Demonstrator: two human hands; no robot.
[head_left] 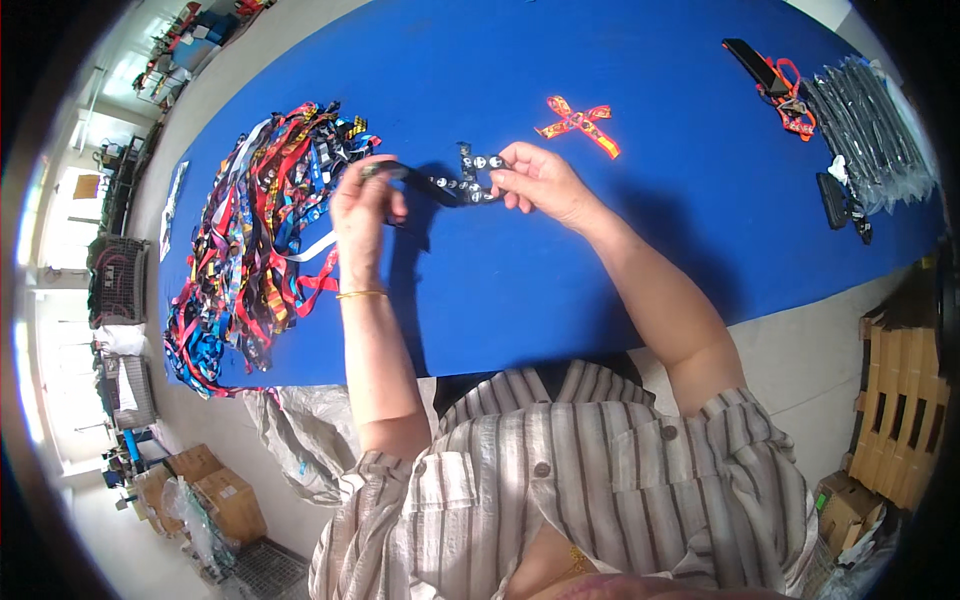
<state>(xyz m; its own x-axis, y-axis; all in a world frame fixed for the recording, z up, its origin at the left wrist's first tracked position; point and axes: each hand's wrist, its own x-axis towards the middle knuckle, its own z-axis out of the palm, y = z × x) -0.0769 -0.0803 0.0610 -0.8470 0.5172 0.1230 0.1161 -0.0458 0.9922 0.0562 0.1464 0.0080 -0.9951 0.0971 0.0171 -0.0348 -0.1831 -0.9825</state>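
A black ribbon strap with white round prints (474, 187) is stretched between my two hands above the blue table. My left hand (362, 200) grips one stretch of it, the fingers closed on the band. Thumb and fingers of my right hand (545, 183) pinch another part, where the ribbon bends into a loop. A short end of the strap sticks up between the hands. Farther off to the right, an orange-red patterned ribbon (580, 122) lies crossed over itself. Close to my left hand is a large heap of multicoloured ribbon straps (265, 230).
At the table's (480, 60) right end lie a stack of dark plastic-wrapped pieces (862, 130), an orange strap (792, 108) and a black case (831, 200). Cardboard boxes (228, 503) stand on the floor at lower left; a wooden pallet (903, 400) is at right.
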